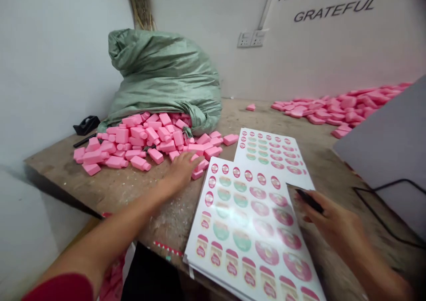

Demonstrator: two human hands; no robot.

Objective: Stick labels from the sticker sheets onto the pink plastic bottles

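Left hand, centre of frame: fingers reach the near side of the bottles; whether this grip has hold of one cannot be told. Right hand, lower right: grip closed around a black tool, beside the sheets. The sheets lie at lower centre on the table, near its front edge. Caution: leftward drift of the tool could mark the labels. Disturbing the heap could bring more bottles out of the sack. A bump could slide the sheets off.
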